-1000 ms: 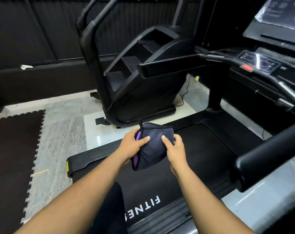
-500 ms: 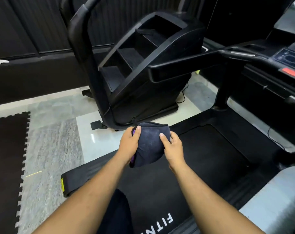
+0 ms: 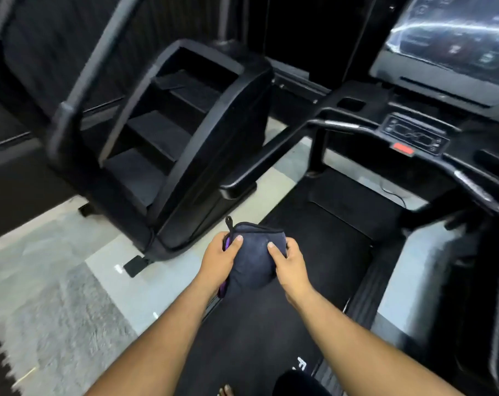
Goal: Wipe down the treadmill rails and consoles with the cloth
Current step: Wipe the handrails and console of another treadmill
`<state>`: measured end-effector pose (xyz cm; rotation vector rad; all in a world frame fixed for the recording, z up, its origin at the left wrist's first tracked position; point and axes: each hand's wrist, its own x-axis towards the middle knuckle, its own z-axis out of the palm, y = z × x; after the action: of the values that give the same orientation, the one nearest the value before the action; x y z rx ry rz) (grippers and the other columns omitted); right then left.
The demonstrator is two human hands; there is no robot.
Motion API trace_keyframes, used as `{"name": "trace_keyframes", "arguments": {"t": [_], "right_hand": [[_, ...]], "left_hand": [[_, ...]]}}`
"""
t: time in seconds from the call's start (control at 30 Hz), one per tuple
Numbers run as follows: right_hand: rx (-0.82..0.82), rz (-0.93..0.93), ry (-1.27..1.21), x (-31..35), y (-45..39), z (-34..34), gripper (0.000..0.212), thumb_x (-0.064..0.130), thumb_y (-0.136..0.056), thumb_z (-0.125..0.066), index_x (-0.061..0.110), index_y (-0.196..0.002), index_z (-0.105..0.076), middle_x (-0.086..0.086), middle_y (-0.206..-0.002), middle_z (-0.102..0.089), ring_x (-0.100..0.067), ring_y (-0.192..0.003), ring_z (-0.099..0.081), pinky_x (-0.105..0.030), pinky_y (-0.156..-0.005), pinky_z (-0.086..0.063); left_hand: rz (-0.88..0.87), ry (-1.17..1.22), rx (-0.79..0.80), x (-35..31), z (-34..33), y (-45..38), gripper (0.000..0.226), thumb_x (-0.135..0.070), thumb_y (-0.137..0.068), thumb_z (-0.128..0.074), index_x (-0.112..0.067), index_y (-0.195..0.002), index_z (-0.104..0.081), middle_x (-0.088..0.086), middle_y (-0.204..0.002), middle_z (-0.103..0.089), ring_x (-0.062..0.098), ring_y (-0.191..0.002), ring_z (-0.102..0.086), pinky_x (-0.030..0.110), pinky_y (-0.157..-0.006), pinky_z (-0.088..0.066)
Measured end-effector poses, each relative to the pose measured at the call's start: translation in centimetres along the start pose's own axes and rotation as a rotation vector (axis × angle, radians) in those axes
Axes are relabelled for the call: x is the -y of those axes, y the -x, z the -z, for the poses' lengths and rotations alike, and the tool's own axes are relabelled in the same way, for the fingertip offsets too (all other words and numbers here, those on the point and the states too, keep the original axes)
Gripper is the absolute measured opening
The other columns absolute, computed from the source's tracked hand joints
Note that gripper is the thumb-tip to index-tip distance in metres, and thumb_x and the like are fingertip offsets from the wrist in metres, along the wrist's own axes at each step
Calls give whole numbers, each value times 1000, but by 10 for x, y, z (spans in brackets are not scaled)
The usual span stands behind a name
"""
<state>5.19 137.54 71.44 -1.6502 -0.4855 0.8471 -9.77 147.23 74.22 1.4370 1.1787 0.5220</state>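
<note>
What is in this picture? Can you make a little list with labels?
place: a gym floor with black machines
cloth: dark, bunched, a purple edge showing
left hand: grips the cloth's left side
right hand: grips the cloth's right side
treadmill belt: under the hands
left rail: not touched
console: not touched, red button on its near edge

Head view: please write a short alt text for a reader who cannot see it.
Both hands, left hand and right hand, hold a folded dark cloth above a treadmill belt. The console is ahead right, a stair machine left.
</note>
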Motion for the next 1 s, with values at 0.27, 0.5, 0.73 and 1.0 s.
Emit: {"name": "trace_keyframes", "arguments": {"t": [0.27,0.5,0.73,1.0], "right_hand": [[-204,-5,-122,17,-17,78,18,29,-97,-70,26,-113,-63,3,-112,-75,-15,-108,-71,-41,-98,-57],[-370,-3,-187,5,-25,147,27,18,-96,-72,23,-120,-59,1,-116,-74,-15,-110,-70,-32,-91,-58],[-521,-50,54,-3,13,211,56,15,-80,-76,28,-127,-48,0,-126,-65,-7,-113,-65,-23,-94,-53],[-909,-150,263,-16,63,245,48,16,-89,-77,31,-127,-52,11,-118,-70,-7,-108,-68,-38,-95,-56]], "left_hand": [[-75,-82,254,-56,-70,-36,23,-35,-101,-64,-16,-116,-65,-3,-109,-73,12,-102,-70,30,-88,-56],[-121,-156,458,-72,-153,-54,21,-30,-96,-73,-20,-112,-64,-7,-108,-73,4,-97,-70,16,-79,-53],[-192,-317,759,-75,-236,-64,34,-31,-86,-81,-17,-109,-60,0,-104,-70,14,-95,-67,28,-85,-55],[-379,-458,1069,-71,-320,-56,34,-22,-87,-81,-26,-84,-48,-9,-82,-59,6,-71,-52,12,-60,-37]]}}
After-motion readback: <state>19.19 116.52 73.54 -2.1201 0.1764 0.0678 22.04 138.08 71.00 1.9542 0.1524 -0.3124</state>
